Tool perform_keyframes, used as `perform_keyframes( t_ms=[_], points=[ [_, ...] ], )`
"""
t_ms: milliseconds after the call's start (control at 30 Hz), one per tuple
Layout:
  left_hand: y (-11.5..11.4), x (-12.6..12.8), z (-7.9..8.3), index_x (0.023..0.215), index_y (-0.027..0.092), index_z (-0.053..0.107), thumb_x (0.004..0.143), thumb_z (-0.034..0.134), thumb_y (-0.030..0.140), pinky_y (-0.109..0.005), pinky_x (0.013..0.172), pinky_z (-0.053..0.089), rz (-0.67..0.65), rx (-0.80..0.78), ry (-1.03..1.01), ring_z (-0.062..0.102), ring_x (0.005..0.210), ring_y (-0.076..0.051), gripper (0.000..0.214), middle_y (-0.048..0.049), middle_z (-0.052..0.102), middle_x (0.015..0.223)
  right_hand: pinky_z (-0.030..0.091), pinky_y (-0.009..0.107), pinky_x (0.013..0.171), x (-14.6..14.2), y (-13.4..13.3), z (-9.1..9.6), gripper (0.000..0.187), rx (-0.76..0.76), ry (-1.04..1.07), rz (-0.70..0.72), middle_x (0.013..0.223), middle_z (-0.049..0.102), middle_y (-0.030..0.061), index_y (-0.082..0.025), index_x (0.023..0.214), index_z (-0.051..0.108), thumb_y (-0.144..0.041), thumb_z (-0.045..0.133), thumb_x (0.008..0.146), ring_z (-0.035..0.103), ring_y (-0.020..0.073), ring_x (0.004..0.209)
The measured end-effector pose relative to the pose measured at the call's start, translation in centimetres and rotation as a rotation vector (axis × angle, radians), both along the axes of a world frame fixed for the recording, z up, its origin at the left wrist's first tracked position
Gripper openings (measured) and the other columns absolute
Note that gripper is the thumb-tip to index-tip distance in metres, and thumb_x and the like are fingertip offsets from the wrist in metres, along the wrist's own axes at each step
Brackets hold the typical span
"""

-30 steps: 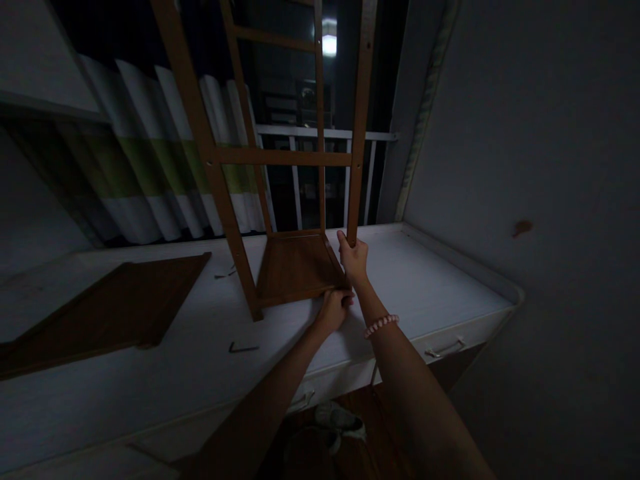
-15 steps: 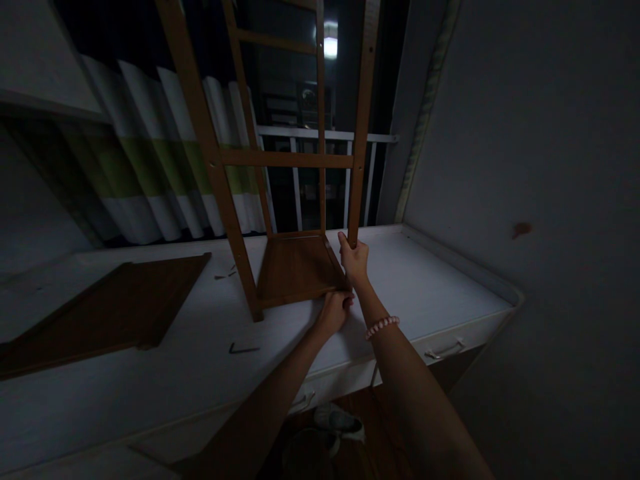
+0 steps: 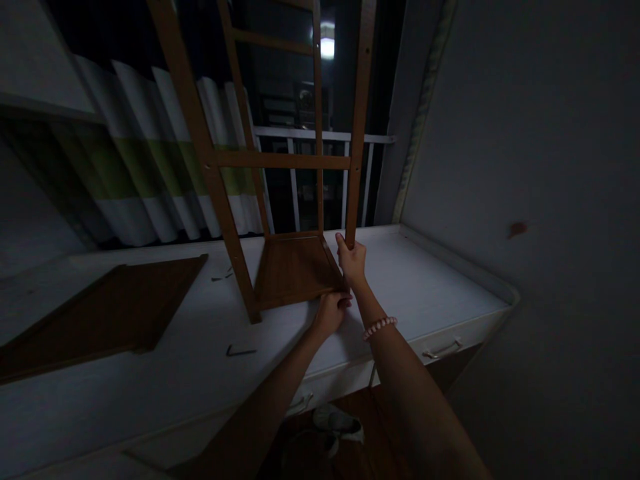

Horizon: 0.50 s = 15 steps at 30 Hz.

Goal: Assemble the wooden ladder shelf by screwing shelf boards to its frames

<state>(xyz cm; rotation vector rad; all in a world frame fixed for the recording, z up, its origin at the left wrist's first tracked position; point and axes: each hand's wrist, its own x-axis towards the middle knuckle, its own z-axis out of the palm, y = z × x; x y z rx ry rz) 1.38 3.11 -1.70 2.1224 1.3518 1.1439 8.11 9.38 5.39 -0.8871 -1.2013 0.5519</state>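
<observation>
A tall wooden rack frame [image 3: 285,161] stands upright on the white desktop, its top out of view. Low between its posts lies a brown wooden shelf board [image 3: 299,268]. My right hand [image 3: 353,262], a beaded bracelet on its wrist, is wrapped round the near right post [image 3: 358,127] close to its foot, thumb upward. Just below it, my left hand [image 3: 332,313] is closed at the board's near right corner, fingers curled against its edge; whether they also pinch something small is hidden. On the desktop left of that hand lies an L-shaped hex key [image 3: 241,351].
Another brown wooden panel [image 3: 107,310] lies flat at the left. Small dark pieces [image 3: 220,277] sit between it and the rack. Behind are a striped curtain [image 3: 135,153] and a window with a white railing [image 3: 305,133]. A grey wall [image 3: 550,167] bounds the right. Shoes [image 3: 337,423] are below.
The whole view has shifted slightly. Both hands keep their places at the post and the board's corner; nothing else has visibly moved.
</observation>
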Motion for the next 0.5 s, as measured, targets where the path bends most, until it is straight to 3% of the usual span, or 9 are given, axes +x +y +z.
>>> perform_keyframes(
  t_ms=[500],
  points=[
    [0.29, 0.52, -0.24, 0.081, 0.011, 0.069, 0.068, 0.047, -0.002, -0.025, 0.067, 0.044, 0.029, 0.002, -0.026, 0.060, 0.066, -0.014, 0.028, -0.0071, 0.069, 0.071, 0.026, 0.020, 0.038, 0.01, -0.03, 0.06, 0.045, -0.013, -0.012, -0.009, 0.042, 0.036, -0.0057, -0.019, 0.048, 0.039, -0.058, 0.048, 0.069, 0.034, 0.0067, 0.039]
  ],
)
